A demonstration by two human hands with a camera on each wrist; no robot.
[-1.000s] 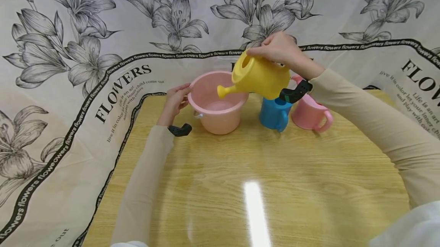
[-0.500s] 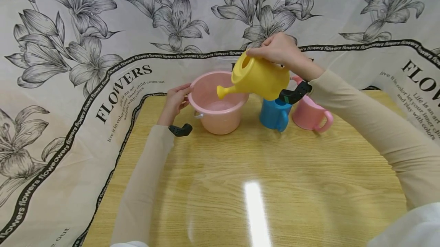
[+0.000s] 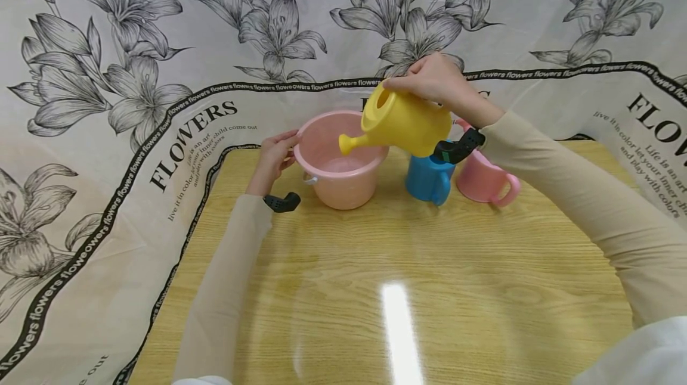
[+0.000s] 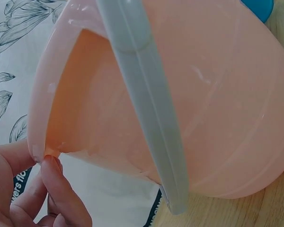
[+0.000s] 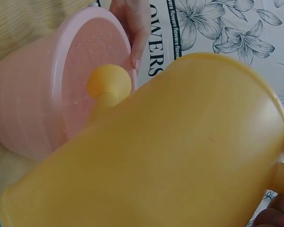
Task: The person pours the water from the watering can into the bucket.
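Note:
My left hand (image 3: 275, 155) pinches the rim of a pink bucket (image 3: 346, 191) between thumb and fingers, on its left side. The bucket stands upright on the table, its pale handle (image 4: 149, 109) hanging down in the left wrist view. My right hand (image 3: 437, 78) grips a yellow watering can (image 3: 413, 123) by its handle, up in the air and tipped to the left. The can's round spout head (image 5: 109, 81) is over the bucket's mouth. Small drops or bubbles show inside the bucket in the right wrist view. Part of the can's handle is hidden behind my hand.
A blue cup (image 3: 424, 182) stands right of the bucket, partly under the can. Beside it is a pink cup (image 3: 480, 182), its top partly covered by my right wrist. Flower-printed cloth (image 3: 300, 99) rises behind the wooden table (image 3: 322, 289).
The watering can and my right hand have shifted very slightly to the left, with the can still tipped over the bucket. My left hand and the bucket stay put.

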